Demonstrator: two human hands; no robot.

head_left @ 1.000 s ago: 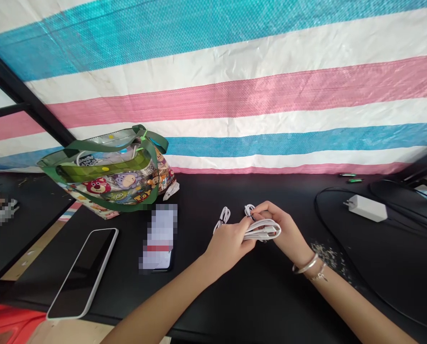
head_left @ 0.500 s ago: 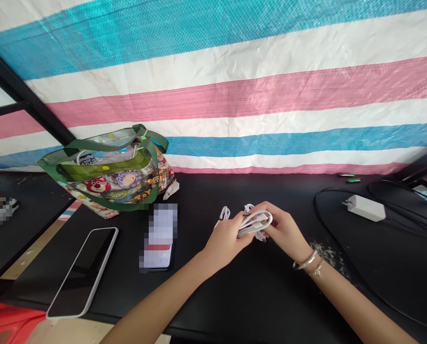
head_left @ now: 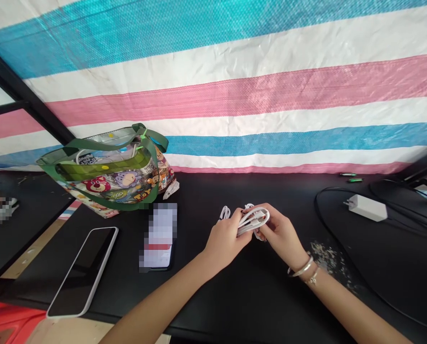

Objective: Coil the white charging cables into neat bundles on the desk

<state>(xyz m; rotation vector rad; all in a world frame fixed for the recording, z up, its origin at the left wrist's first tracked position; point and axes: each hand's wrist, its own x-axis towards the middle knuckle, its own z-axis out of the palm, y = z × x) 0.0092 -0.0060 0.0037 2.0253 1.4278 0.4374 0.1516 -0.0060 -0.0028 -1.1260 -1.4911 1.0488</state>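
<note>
A coiled white cable [head_left: 253,219] is held between both hands above the black table [head_left: 235,296]. My left hand [head_left: 224,240] grips the coil's left end with closed fingers. My right hand [head_left: 278,231], with bracelets at the wrist, is closed around the coil's right end and underside. Small loops of white cable [head_left: 224,212] stick out behind my left hand, near the tabletop.
A cartoon-print tote bag [head_left: 114,172] with green straps stands at the back left. A white-edged phone [head_left: 82,271] lies front left, beside a blurred dark item [head_left: 159,236]. A white charger [head_left: 366,208] with black cords lies right. Striped tarp [head_left: 235,86] hangs behind.
The cable coil has been drawn in tighter and shifted slightly left and up between my hands. My right hand closed further around it.
</note>
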